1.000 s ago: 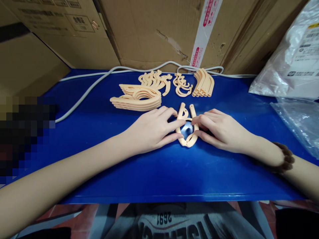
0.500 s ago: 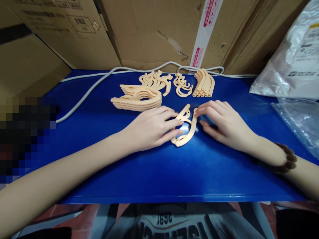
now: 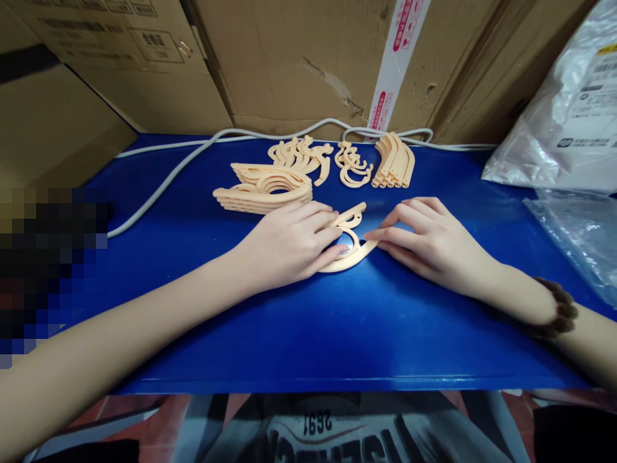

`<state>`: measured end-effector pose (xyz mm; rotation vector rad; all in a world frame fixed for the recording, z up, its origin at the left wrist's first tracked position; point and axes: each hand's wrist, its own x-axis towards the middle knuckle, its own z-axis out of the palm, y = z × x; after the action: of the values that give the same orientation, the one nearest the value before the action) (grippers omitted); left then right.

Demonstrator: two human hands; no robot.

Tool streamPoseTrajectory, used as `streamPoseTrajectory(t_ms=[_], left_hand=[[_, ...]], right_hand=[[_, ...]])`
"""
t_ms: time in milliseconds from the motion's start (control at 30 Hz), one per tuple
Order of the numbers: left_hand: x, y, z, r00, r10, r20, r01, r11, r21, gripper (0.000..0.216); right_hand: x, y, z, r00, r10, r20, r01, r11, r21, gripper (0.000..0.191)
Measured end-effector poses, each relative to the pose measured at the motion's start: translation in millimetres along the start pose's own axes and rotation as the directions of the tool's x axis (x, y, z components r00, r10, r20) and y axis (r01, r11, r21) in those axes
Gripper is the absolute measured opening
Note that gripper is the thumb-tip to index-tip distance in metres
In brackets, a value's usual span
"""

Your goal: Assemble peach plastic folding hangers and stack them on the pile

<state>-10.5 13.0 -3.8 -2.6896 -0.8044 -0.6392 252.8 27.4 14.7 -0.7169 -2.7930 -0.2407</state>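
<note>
A peach plastic hanger piece (image 3: 350, 247) made of curved arms and a hook lies flat on the blue table (image 3: 308, 334) between my hands. My left hand (image 3: 289, 244) rests on its left side, fingers pressed down on the piece. My right hand (image 3: 429, 241) touches the tip of its right arm with the fingertips held together. Behind them lie a stack of curved hanger arms (image 3: 265, 186), a pile of hooks (image 3: 301, 154), a smaller pile of hooks (image 3: 353, 166) and a bundle of short curved bars (image 3: 394, 161).
Cardboard boxes (image 3: 289, 58) wall off the table's back. A white cable (image 3: 193, 157) runs along the back and off to the left. Plastic bags (image 3: 563, 116) sit at the right. A pixelated patch (image 3: 48, 257) covers the left edge.
The hanger piece has been turned from upright U-shape to lying leftward and spread flatter. My right hand moved up, then came back down to its tip; my left hand shifted slightly left.
</note>
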Motion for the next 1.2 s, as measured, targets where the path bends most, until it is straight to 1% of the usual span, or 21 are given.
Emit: streamPoseTrajectory(t_ms=[167, 333, 567, 667, 767, 867, 1000, 1100, 1200], left_hand=[[1, 0, 0, 1.000, 0.001, -0.029, 0.000, 0.999, 0.040, 0.035], [1, 2, 0, 0.999, -0.006, -0.033, 0.008, 0.998, 0.066, 0.034], [2, 4, -1, 1.000, -0.010, -0.020, 0.012, 0.994, 0.106, 0.037], [2, 5, -1, 1.000, -0.021, -0.011, 0.022, 0.994, 0.105, 0.038], [1, 8, -2, 0.999, -0.038, -0.011, 0.039, 0.996, 0.083, 0.040], [1, 12, -4, 0.997, -0.073, 0.003, 0.073, 0.997, -0.013, 0.038], [2, 16, -5, 0.988, -0.127, 0.093, 0.147, 0.955, -0.258, 0.034], [2, 18, -5, 0.982, -0.107, 0.155, 0.157, 0.919, -0.362, 0.033], [1, 17, -3, 0.980, -0.086, 0.178, 0.149, 0.915, -0.375, 0.030]], right_hand=[[0, -7, -1, 0.997, -0.064, -0.032, 0.066, 0.995, 0.073, 0.027], [0, -12, -3, 0.993, -0.106, -0.046, 0.110, 0.989, 0.098, 0.025], [2, -13, -3, 0.995, -0.099, -0.032, 0.103, 0.981, 0.164, 0.023], [5, -14, -7, 0.994, -0.094, -0.050, 0.100, 0.986, 0.133, 0.022], [14, -11, -14, 0.997, -0.054, -0.059, 0.060, 0.992, 0.108, 0.022], [34, -3, -19, 0.999, -0.032, -0.038, 0.035, 0.998, 0.057, 0.026], [79, 19, -15, 0.998, 0.051, -0.040, -0.050, 0.999, 0.021, 0.028], [117, 41, 2, 0.992, 0.114, -0.058, -0.117, 0.991, -0.059, 0.023], [151, 59, 27, 0.977, 0.202, -0.071, -0.210, 0.970, -0.121, 0.018]])
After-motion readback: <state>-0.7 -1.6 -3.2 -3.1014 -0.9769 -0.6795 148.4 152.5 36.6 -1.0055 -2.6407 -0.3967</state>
